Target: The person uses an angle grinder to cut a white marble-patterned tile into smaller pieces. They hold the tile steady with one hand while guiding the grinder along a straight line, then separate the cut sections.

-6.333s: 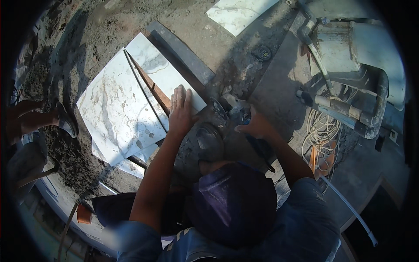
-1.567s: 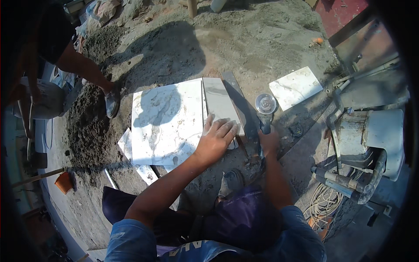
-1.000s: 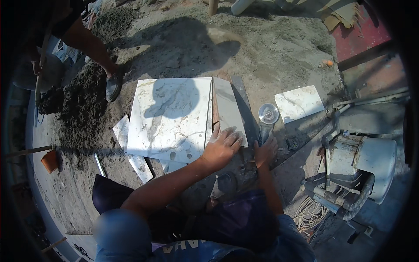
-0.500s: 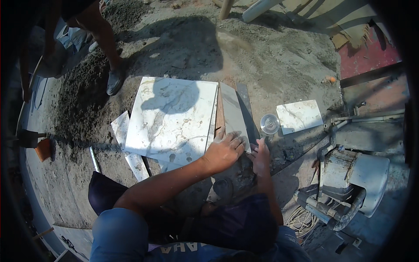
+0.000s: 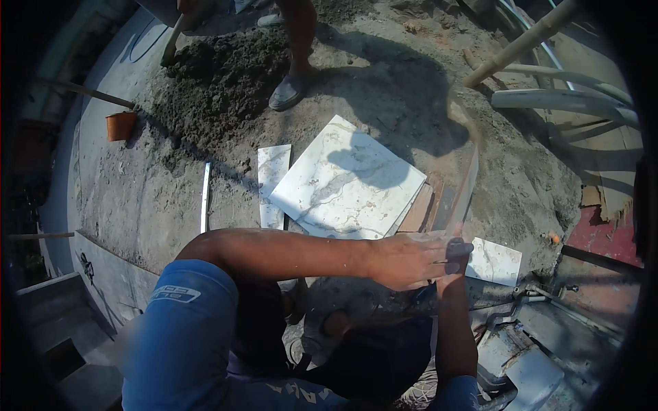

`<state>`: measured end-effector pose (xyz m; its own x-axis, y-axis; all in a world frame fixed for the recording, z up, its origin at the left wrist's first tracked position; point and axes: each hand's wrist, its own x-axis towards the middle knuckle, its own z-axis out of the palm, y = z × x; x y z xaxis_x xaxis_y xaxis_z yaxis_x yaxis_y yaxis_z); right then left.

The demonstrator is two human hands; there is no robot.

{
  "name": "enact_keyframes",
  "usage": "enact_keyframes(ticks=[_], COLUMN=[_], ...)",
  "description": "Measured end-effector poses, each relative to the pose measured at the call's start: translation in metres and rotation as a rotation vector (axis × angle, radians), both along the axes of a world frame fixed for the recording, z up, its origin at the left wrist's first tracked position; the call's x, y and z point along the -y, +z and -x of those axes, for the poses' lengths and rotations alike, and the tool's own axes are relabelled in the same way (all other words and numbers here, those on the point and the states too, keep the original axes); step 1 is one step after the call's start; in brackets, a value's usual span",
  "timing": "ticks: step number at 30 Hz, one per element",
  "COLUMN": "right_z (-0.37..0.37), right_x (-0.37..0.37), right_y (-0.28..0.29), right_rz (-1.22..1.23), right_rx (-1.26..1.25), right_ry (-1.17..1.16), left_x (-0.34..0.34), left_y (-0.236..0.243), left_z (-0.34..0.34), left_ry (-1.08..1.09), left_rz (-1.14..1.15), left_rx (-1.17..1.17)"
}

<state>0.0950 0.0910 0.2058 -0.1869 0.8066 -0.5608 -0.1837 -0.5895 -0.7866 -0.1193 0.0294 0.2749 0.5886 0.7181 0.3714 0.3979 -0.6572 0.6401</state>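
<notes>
The large white marbled tile (image 5: 346, 181) lies flat on the sandy ground just above the middle of the view, turned like a diamond. Its lower right edge rests on a brownish board (image 5: 419, 209) and a grey strip (image 5: 465, 188) running toward 1 o'clock. The left hand (image 5: 404, 259) reaches across from 9 o'clock and lies flat, fingers together and stretched toward 3 o'clock, pressing on the tile's near corner and the strip. The right hand (image 5: 454, 255) comes up from 6 o'clock and meets it there; it is closed around a dark object (image 5: 457, 246), too hidden to name.

At 3 o'clock of the hands lies a small white tile piece (image 5: 495, 261). At 9 o'clock of the large tile sit a narrow tile offcut (image 5: 272, 183) and a thin white sliver (image 5: 205, 196). Beyond, toward 11 o'clock, a heap of dark mortar (image 5: 216, 85) spreads, with another person's foot (image 5: 288, 92) beside it and an orange pot (image 5: 121, 125) further left. Pale pipes (image 5: 548, 96) lie at 2 o'clock, and grey machinery (image 5: 528, 353) sits at 5 o'clock.
</notes>
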Motion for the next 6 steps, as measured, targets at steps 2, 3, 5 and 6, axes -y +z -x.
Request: enact_keyframes(ticks=[2,3,5,6], right_z=[0.020,0.041,0.091,0.124], right_x=[0.002,0.012,0.035,0.066], right_y=[0.077,0.131,0.223,0.279], right_rz=[-0.195,-0.200,-0.271,-0.266], right_rx=[0.128,0.146,0.193,0.017], right_ry=[0.014,0.000,0.021,0.088], left_x=[0.023,0.039,0.083,0.113], left_y=[0.060,0.082,0.166,0.211], left_z=[0.015,0.020,0.040,0.048], left_ry=[0.171,0.277,0.399,0.426], left_rz=[0.216,0.345,0.597,0.753], left_rx=[0.310,0.419,0.551,0.594])
